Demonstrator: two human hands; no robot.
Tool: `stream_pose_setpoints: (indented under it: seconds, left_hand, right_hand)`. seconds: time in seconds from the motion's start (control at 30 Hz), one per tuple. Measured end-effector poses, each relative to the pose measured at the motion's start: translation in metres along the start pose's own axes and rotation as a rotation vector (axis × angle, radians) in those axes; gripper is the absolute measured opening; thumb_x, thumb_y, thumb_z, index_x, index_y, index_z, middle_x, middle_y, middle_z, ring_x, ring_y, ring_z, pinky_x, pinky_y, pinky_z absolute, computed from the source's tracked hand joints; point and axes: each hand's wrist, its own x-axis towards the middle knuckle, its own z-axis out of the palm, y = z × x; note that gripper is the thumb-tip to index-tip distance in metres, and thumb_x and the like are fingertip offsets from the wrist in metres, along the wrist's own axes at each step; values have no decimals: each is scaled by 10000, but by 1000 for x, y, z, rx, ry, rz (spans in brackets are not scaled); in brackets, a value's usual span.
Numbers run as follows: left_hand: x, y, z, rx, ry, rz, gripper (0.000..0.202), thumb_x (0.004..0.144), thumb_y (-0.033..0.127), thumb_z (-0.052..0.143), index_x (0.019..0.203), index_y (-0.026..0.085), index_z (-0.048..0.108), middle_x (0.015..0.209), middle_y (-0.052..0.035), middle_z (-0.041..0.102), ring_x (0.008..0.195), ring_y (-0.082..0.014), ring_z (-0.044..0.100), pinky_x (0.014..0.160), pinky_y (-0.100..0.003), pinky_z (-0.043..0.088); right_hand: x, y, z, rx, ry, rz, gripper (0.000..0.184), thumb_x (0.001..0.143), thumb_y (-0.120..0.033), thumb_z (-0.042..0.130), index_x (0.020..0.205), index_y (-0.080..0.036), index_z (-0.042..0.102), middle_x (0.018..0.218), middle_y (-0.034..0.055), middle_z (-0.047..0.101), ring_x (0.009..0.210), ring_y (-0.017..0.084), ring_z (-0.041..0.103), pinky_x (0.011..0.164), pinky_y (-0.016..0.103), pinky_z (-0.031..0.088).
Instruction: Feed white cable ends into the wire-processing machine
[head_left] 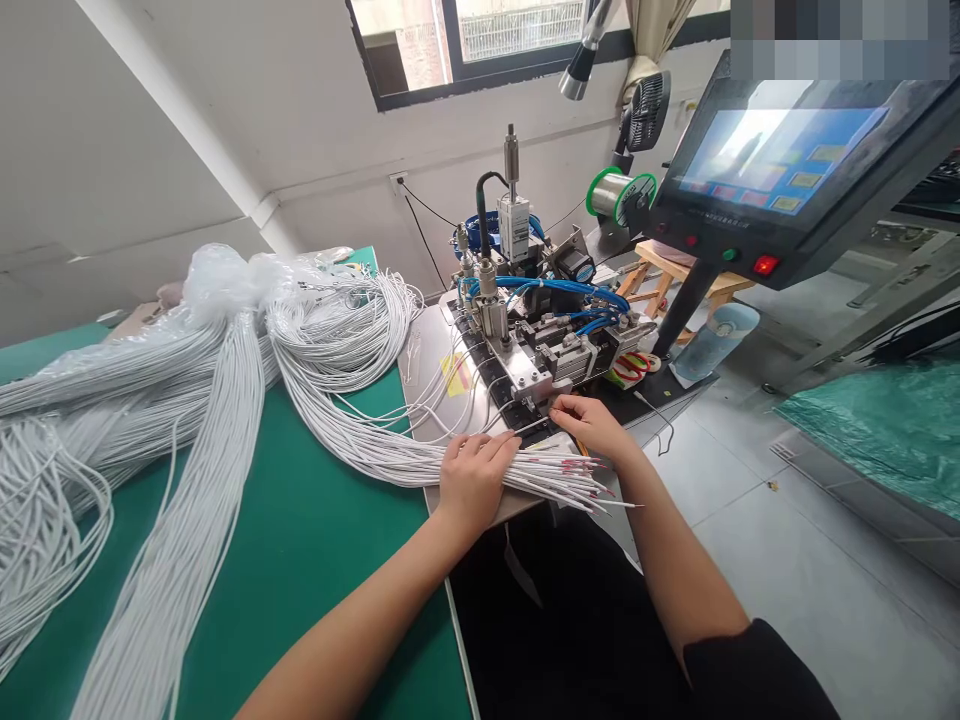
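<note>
My left hand [474, 478] lies on a bundle of thin white cables [390, 455], fingers curled over it and pressing it to the metal plate [424, 345]. The cables' stripped ends [589, 482] with red and white cores stick out to the right of that hand. My right hand [591, 420] pinches a single white wire at the slotted black fixture [495, 385] at the front of a small soldering machine [525, 320]. Several wires lie in that fixture's slots.
Large loops of white cable [172, 400], partly in clear plastic, cover the green table [315, 560] on the left. A touchscreen panel [780, 160] with red and green buttons hangs at the right. A solder spool [611, 192], scissors [634, 365] and a blue cup [716, 340] sit behind the machine.
</note>
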Motion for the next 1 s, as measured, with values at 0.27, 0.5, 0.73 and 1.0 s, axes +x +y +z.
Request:
stream_pose_setpoints:
  seconds: [0.27, 0.5, 0.73, 1.0]
  left_hand:
    - [-2, -1, -1, -7, -11, -24, 424, 749, 26, 502, 1095, 252, 594, 1034, -3, 710, 829, -217, 623, 755, -394, 371]
    - [-4, 0, 0, -14, -3, -39, 468, 640, 22, 530, 1056, 231, 583, 1000, -17, 715, 852, -235, 618, 831, -438, 330]
    - [-2, 0, -1, -27, -60, -65, 470, 603, 38, 551, 1034, 225, 585, 993, -35, 708, 927, -245, 609, 882, -441, 326]
    - [-2, -2, -1, -17, -114, -130, 348, 628, 118, 600, 968, 189, 620, 904, -65, 702, 894, -249, 597, 867, -438, 349]
  right_hand:
    - [3, 8, 16, 365, 13, 200, 255, 672, -399, 560, 574, -178, 478, 520, -56, 384, 487, 99, 327, 473, 226, 258]
    - [-1, 10, 17, 397, 35, 241, 334, 666, -474, 601, 582, -179, 469, 505, -63, 387, 459, 90, 329, 458, 223, 263]
    - [-17, 3, 11, 345, 157, 238, 456, 685, -592, 650, 677, -142, 580, 531, -48, 437, 467, 90, 333, 445, 223, 240]
    - [-37, -3, -16, 299, 214, 285, 454, 673, -589, 686, 730, -143, 630, 558, -25, 499, 425, 83, 317, 404, 233, 213]
